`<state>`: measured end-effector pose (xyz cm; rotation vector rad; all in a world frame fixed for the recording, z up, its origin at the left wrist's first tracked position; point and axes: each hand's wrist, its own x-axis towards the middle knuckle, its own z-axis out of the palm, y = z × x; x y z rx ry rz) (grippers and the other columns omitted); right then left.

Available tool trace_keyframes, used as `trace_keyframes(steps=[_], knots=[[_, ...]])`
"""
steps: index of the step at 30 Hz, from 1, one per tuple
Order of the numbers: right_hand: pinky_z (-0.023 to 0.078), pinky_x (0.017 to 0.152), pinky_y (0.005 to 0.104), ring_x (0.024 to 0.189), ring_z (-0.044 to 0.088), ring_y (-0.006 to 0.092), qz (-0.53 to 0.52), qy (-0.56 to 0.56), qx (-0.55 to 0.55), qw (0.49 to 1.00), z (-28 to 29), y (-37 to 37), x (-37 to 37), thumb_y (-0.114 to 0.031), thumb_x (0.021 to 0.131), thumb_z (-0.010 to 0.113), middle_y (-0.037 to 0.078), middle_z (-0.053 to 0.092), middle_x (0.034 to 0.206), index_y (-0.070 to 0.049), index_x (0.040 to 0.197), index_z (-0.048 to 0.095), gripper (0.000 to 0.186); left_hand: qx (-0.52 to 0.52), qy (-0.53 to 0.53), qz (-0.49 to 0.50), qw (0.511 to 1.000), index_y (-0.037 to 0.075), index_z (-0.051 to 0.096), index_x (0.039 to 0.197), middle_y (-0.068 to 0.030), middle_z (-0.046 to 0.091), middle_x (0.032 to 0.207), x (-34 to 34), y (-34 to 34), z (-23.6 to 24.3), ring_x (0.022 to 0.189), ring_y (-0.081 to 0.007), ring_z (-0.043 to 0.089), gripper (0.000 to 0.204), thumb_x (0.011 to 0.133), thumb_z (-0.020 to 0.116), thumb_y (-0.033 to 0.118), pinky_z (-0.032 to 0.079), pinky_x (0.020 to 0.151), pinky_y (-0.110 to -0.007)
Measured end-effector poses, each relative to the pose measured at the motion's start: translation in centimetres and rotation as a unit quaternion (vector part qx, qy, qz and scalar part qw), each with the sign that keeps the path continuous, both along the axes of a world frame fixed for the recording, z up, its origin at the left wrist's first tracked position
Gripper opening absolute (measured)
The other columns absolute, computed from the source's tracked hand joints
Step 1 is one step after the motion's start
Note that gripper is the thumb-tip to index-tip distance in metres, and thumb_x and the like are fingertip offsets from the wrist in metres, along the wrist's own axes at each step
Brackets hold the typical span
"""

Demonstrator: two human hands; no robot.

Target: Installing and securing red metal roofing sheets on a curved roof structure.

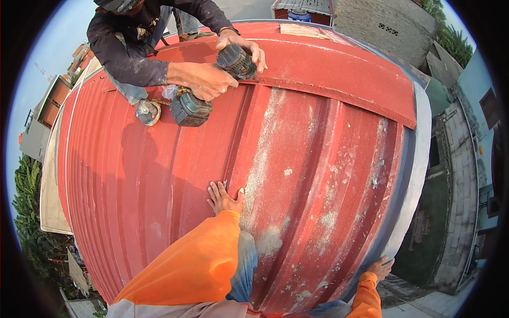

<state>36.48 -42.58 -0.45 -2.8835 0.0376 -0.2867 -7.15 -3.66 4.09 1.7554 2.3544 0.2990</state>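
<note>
Red roof point(209, 153) has pale grit point(269, 241) that could make your left hand point(225, 201) (seven o'clock, fingers spread) slip; right hand point(380, 268) at four, can't tell grip.

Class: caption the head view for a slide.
Left hand resting on a red ribbed roof, right hand at its pale edge, while a co-worker holds a drill.

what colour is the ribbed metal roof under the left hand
The ribbed metal roof is red with pale patches, head view.
</note>
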Motion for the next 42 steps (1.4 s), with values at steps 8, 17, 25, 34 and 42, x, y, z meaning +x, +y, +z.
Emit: trace_keyframes(steps=[8, 17, 25, 34, 42], knots=[[0.040, 0.094, 0.0529, 0.115, 0.051, 0.0397, 0.009, -0.036, 0.014, 0.999, 0.9, 1.8, -0.7, -0.051, 0.096, 0.039, 0.022, 0.053, 0.127, -0.012, 0.141, 0.043, 0.059, -0.004, 0.013, -0.005, 1.000, 0.005, 0.032, 0.148, -0.0139, 0.019, 0.159, -0.3, 0.3, -0.1, 0.147, -0.0301, 0.017, 0.088, 0.083, 0.057, 0.058, 0.022, 0.115, -0.055], [0.039, 0.096, 0.0535, 0.117, 0.050, 0.0401, 0.034, -0.036, 0.007, 0.999, 1.3, 1.6, -1.0, -0.049, 0.097, 0.038, 0.021, 0.052, 0.130, -0.010, 0.141, 0.042, 0.058, -0.004, 0.037, 0.004, 0.999, 0.008, 0.027, 0.150, -0.0107, 0.017, 0.160, -0.4, 0.2, -1.2, 0.148, -0.0270, 0.015, 0.087, 0.086, 0.053, 0.060, 0.020, 0.117, -0.052], [0.040, 0.093, 0.0517, 0.110, 0.053, 0.0395, 0.034, -0.055, 0.011, 0.998, 0.8, 1.4, -0.8, -0.048, 0.095, 0.043, 0.021, 0.055, 0.123, -0.012, 0.140, 0.044, 0.057, -0.004, 0.032, 0.007, 0.999, 0.009, 0.027, 0.151, -0.0106, 0.017, 0.160, -0.3, 0.2, -1.3, 0.148, -0.0267, 0.015, 0.086, 0.086, 0.053, 0.060, 0.019, 0.117, -0.051], [0.042, 0.092, 0.0530, 0.113, 0.053, 0.0389, 0.029, -0.051, -0.002, 0.998, 0.4, 0.5, -0.4, -0.053, 0.097, 0.037, 0.020, 0.055, 0.125, -0.014, 0.141, 0.043, 0.059, 0.002, 0.021, 0.000, 1.000, 0.006, 0.030, 0.149, -0.0140, 0.020, 0.158, 0.2, 0.0, -0.6, 0.146, -0.0309, 0.019, 0.089, 0.082, 0.059, 0.059, 0.023, 0.114, -0.056], [0.039, 0.096, 0.0527, 0.118, 0.051, 0.0369, 0.018, -0.002, 0.009, 1.000, 0.0, 0.8, -0.3, -0.057, 0.097, 0.034, 0.019, 0.053, 0.129, -0.016, 0.142, 0.042, 0.062, 0.009, 0.012, 0.002, 1.000, 0.005, 0.032, 0.148, -0.0152, 0.019, 0.159, -0.5, 0.1, -0.3, 0.147, -0.0314, 0.016, 0.090, 0.082, 0.060, 0.058, 0.021, 0.115, -0.055]])
